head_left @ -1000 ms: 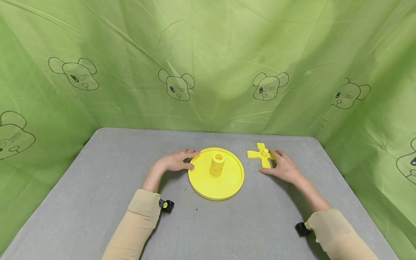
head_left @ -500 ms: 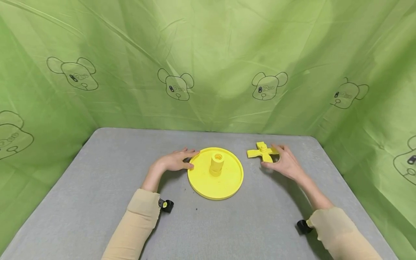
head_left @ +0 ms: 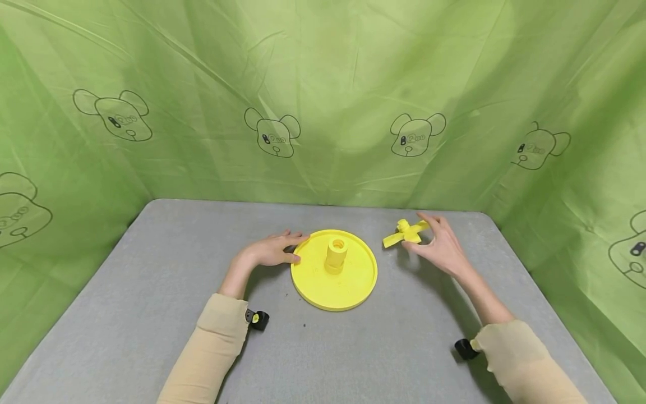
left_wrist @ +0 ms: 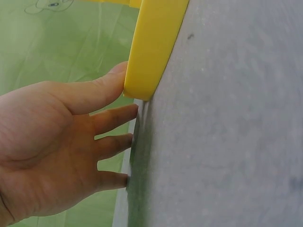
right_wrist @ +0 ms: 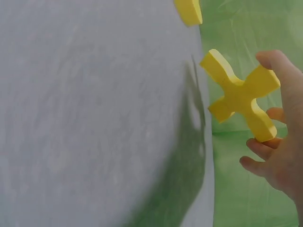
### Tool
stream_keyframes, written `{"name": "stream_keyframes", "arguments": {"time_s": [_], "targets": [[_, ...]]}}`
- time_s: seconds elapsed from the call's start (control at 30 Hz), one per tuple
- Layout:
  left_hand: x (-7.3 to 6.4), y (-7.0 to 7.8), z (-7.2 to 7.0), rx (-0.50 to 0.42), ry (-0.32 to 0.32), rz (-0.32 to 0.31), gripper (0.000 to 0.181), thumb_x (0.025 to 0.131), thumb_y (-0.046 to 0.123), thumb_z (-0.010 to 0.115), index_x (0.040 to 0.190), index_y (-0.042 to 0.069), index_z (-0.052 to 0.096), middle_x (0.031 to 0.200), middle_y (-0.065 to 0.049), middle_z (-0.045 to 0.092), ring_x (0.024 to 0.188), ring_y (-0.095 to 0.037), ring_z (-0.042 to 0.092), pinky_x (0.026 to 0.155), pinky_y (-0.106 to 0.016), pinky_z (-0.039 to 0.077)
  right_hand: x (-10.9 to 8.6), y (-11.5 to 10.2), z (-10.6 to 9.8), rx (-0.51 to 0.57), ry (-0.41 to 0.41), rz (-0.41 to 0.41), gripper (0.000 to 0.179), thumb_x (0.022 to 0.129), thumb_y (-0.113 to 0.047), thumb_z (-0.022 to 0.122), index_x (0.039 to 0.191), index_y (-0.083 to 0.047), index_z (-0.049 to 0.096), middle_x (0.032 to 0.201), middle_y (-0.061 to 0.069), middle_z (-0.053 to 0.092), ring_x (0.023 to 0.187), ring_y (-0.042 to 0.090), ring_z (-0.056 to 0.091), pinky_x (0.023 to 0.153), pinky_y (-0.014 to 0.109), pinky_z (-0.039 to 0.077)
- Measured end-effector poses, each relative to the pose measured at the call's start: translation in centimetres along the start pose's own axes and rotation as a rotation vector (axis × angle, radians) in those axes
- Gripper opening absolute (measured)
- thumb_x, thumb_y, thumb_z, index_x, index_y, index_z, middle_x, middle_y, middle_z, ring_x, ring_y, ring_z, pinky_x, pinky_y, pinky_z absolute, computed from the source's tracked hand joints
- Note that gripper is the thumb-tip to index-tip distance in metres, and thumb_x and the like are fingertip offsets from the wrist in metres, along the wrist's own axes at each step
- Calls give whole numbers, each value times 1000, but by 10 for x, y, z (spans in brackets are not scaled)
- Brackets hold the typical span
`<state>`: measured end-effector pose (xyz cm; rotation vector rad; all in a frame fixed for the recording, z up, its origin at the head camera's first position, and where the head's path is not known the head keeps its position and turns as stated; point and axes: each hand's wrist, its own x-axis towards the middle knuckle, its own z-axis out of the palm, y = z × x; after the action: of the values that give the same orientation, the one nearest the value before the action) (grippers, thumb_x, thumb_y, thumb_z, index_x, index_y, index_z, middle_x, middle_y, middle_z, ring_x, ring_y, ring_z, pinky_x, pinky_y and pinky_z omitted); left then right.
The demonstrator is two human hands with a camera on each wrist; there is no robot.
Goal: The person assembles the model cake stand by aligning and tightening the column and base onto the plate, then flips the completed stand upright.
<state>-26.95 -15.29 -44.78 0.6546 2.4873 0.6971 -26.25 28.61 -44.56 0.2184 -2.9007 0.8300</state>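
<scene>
A round yellow tray-like base point(head_left: 333, 292) with a raised rim and an upright hollow post point(head_left: 337, 255) at its middle lies on the grey table. My left hand point(head_left: 272, 249) rests at its left edge, fingers fairly straight, with the thumb touching the rim, as the left wrist view also shows. To the right, my right hand point(head_left: 441, 247) holds a yellow four-armed cross piece point(right_wrist: 236, 94) between thumb and fingers. That cross piece is tilted and lifted off the table, and a short knob point(head_left: 402, 224) shows on it in the head view.
The grey table point(head_left: 323, 359) has rounded far corners. Green cloth point(head_left: 333, 84) with bear-head outlines hangs behind it and along both sides. Each sleeve carries a small black camera, such as the left wrist camera point(head_left: 259, 320).
My right hand has raised the cross piece from the table and tipped it, with its knob now leaning leftward. My left hand and the round base have stayed in place.
</scene>
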Motion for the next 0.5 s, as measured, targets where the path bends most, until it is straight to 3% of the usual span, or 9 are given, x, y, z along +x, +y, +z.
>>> {"name": "stream_keyframes", "arguments": {"time_s": [0.27,0.5], "targets": [[-1,0,-1,-3,5,5,67,103,33,61,163,18,33,171,-11,27,161,-42,11,128,-67,12,2,-21,-4,227,25,19,88,87,-47,79,161,-25,36,159,21,41,136,49,52,113,66,43],[0,0,-1,1,4,2,67,103,34,61,162,18,33,171,-11,28,161,-42,11,128,-67,11,0,-43,-4,403,45,29,86,88,-38,81,161,-26,36,159,16,45,142,42,52,117,59,43]]}}
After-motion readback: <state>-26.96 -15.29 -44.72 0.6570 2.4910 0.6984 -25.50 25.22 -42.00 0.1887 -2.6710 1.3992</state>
